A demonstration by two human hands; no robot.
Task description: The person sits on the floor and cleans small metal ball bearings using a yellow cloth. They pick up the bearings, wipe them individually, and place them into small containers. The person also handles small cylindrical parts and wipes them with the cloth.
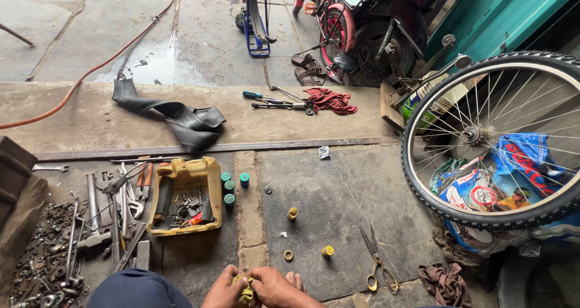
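While I crouch over the stone floor (338,205), both hands meet at the bottom edge of view, just above my knee. My left hand (225,290) and right hand (275,287) are each clenched on a small yellow rag (244,293), pinching it from opposite sides; most of it is hidden between my fingers.

Handling, judged: rag looks soft, limp and light, bunched into a wad. No stiffness, nothing fragile. It should take any grip; best held by the bunched middle so the loose ends do not trail. Whether it is damp or greasy I cannot tell.

Nearby:
- scissors (376,256) with yellow handles, lying on the floor to my right, apart from the hands.
- small yellow rolls (327,251) and rings on the floor just ahead of my hands.
- yellow tray (187,193) of small parts to the left, green caps (229,187) beside it.
- spanners and loose nuts (42,247) spread at far left.
- black inner tube (181,120) folded on the raised step.
- bicycle wheel (501,139) standing at right, well apart.
- brown cloth (444,281) heaped near the scissors.
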